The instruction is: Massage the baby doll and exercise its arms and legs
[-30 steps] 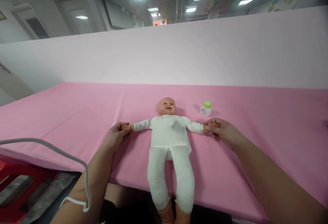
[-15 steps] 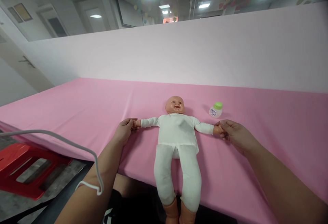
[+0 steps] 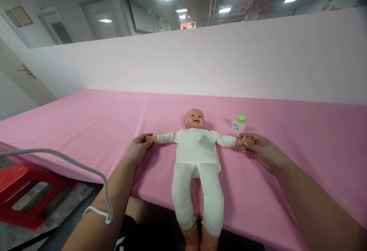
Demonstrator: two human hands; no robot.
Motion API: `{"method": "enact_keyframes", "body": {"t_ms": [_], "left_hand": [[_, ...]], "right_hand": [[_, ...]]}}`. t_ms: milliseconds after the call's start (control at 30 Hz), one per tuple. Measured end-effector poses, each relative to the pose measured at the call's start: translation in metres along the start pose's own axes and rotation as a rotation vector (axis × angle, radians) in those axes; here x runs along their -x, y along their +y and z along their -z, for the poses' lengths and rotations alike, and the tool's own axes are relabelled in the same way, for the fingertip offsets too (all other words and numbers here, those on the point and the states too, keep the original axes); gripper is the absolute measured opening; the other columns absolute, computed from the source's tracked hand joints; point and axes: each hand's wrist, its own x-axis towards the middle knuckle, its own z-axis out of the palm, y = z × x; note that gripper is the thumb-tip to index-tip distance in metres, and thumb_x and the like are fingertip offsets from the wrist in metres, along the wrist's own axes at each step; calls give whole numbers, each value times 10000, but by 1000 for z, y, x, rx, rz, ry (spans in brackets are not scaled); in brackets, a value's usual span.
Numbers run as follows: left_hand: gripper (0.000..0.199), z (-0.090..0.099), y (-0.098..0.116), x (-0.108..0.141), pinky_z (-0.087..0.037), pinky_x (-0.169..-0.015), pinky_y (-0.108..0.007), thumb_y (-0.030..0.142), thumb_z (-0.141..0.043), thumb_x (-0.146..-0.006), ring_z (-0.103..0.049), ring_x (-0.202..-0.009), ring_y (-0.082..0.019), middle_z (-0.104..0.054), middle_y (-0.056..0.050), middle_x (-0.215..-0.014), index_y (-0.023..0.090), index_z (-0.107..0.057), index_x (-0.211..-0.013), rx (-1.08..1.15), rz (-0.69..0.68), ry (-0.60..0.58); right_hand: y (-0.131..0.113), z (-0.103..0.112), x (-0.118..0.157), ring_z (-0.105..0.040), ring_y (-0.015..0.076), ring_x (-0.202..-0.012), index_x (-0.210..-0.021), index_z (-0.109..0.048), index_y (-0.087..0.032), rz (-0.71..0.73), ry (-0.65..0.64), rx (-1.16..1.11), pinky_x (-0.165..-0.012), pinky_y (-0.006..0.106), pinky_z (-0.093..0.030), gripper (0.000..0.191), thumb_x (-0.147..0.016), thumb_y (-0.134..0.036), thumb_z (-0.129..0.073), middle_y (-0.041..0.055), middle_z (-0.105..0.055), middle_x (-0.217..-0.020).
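Observation:
A baby doll (image 3: 197,147) in a white cloth top and leggings lies face up, arms stretched out to both sides. Its brown feet reach past the near edge of the pink-covered table (image 3: 114,121). My left hand (image 3: 138,148) is closed round the doll's hand on the left, thumb and fingers pinching it. On the other side, my right hand (image 3: 265,152) holds the doll's other hand, whose small fingers show above my thumb. Just beyond my right hand stands a small clear bottle (image 3: 238,124) with a green cap and a printed label.
A grey cable (image 3: 57,151) loops across at the left, over my left forearm. Below the table on that side is a red plastic stool (image 3: 25,193). A white partition (image 3: 183,63) with glass above it runs along the table's far side.
My right thumb has slid lower, so the doll's fingers at that hand now show. My left grip has shifted slightly, uncovering its fingertips. The whole view has tilted a little.

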Motion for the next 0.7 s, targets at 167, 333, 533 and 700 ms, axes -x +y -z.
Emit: {"method": "enact_keyframes", "body": {"t_ms": [167, 333, 533, 700], "left_hand": [[607, -1, 0, 0, -584, -771, -345, 377, -905, -699, -702, -766, -184, -741, -56, -902, 157, -662, -1209, -19, 23, 14], [652, -5, 3, 1, -587, -765, -349, 350, -905, -713, -711, -769, -186, -738, -62, -923, 170, -619, -1271, -19, 22, 80], [560, -8, -1, -2, -564, -688, -325, 364, -888, -704, -692, -700, -180, -729, -61, -868, 153, -649, -1164, -63, 15, 174], [585, -14, 7, 2, -572, -689, -346, 371, -864, -727, -718, -755, -214, -746, -96, -967, 165, -626, -1220, -127, 14, 290]], "right_hand": [[0, -1, -1, -641, 182, -772, -1140, -743, -254, 21, -7, 62, -653, 313, -575, 557, -662, -430, -970, 62, -714, -1044], [2, -3, -2, -623, 169, -760, -1254, -693, -277, 36, 23, 58, -686, 320, -561, 655, -681, -449, -961, 48, -718, -1063], [6, 2, -6, -601, 182, -696, -1348, -654, -255, 64, 126, 257, -607, 327, -508, 690, -743, -476, -900, 43, -717, -970], [4, -2, -8, -706, 272, -995, -1182, -732, -257, 220, 292, 232, -788, 373, -599, 498, -760, -486, -867, 68, -754, -1127]]}}
